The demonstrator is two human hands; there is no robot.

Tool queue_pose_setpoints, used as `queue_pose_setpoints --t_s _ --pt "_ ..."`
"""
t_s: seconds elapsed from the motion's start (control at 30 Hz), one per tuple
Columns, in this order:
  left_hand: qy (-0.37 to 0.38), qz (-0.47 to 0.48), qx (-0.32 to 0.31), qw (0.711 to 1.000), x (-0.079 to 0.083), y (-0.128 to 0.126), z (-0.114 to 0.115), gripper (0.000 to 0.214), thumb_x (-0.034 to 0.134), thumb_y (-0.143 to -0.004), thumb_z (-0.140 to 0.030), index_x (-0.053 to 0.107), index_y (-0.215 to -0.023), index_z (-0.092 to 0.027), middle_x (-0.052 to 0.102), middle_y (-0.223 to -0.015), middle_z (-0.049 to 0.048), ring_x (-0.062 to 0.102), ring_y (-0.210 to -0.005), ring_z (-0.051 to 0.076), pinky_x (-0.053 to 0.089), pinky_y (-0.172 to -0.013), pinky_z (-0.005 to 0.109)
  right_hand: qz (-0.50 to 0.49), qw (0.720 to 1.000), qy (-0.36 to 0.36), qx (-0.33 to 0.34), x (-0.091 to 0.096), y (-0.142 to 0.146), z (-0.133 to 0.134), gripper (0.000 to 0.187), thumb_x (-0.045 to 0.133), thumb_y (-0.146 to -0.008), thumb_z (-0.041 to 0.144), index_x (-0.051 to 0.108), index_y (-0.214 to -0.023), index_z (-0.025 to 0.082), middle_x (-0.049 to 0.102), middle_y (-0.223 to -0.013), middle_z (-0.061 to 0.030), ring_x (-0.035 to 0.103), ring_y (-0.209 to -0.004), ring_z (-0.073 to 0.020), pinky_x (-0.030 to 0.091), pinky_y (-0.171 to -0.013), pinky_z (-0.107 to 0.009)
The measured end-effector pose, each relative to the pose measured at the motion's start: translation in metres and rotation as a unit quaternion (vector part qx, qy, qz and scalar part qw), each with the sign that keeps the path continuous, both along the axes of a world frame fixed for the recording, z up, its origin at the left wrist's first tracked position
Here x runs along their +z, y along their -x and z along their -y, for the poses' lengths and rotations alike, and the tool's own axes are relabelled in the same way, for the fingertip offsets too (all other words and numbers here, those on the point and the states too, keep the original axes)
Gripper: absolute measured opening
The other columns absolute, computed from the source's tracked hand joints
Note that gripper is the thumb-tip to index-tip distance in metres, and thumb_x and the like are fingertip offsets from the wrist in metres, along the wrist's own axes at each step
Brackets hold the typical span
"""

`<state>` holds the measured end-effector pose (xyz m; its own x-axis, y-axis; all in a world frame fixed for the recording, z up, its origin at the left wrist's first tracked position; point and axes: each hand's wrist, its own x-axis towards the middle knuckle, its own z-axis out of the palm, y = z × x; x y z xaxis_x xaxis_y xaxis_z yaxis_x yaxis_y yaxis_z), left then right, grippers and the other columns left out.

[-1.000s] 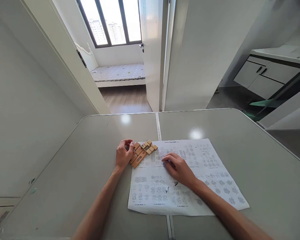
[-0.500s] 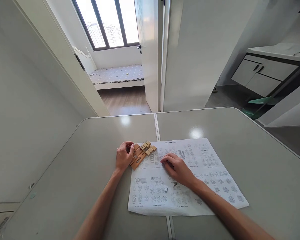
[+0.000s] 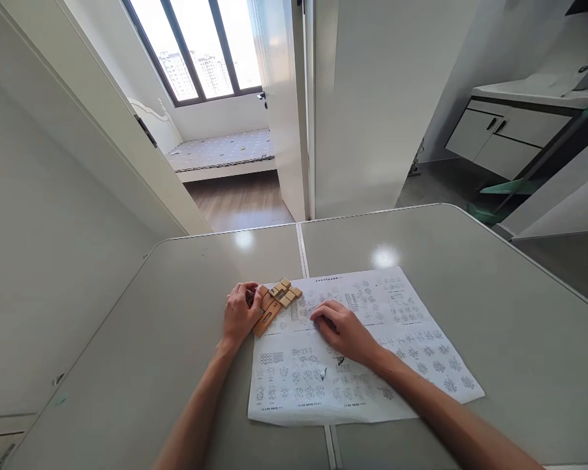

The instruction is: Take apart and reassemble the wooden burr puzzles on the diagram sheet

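Observation:
Interlocking wooden puzzle pieces lie at the upper left of a printed sheet: a slotted reddish-brown piece (image 3: 267,320) and several paler notched ones (image 3: 286,294) beside it. My left hand (image 3: 241,312) curls over the left edge of the reddish-brown pieces, thumb against them; its fingertips are partly hidden. On the paper sheet (image 3: 294,398), to the right of the pieces and apart from them, rests my right hand (image 3: 345,329). Its fingers are bent loosely together, and nothing shows in them. Rows of small line diagrams cover the sheet.
The grey table (image 3: 190,281) has a pale seam (image 3: 301,251) running down its middle. Past its far edge are an open door (image 3: 281,117), a bed (image 3: 230,147) below a window, and a white sink cabinet (image 3: 502,134) at the right.
The camera view has shifted slightly, moving the scene a little leftward in the picture. Both hands keep nearly the same place by the pieces and on the sheet.

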<state>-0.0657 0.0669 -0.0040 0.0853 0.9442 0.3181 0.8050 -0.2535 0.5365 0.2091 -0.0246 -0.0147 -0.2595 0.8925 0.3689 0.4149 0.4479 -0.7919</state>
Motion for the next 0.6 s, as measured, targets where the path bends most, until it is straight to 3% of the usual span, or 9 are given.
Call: queue_pose_setpoints --t_s 0.13,0.6 --pt "-0.018 -0.043 -0.005 0.999 -0.002 -0.002 0.003 0.026 0.052 -0.1 -0.043 0.066 -0.104 -0.022 0.072 -0.103 0.0097 0.069 -0.095 0.028 0.052 -0.093 0.046 -0.002 1.0 0.002 0.002 -0.001 0.0 -0.001 0.021 0.051 -0.102 0.012 0.069 -0.102 0.024 0.072 -0.103 -0.0076 0.069 -0.097 -0.0242 0.059 -0.083 -0.04" --pt "-0.054 -0.161 0.03 0.985 0.0 -0.013 0.013 0.03 0.053 -0.1 -0.043 0.053 -0.075 -0.026 0.067 -0.082 0.0079 0.064 -0.087 0.031 0.047 -0.084 0.045 -0.005 1.0 -0.001 0.007 -0.001 0.0 -0.002 0.023 0.051 -0.101 0.01 0.068 -0.101 0.024 0.072 -0.104 -0.0071 0.068 -0.098 -0.0241 0.058 -0.085 -0.039"
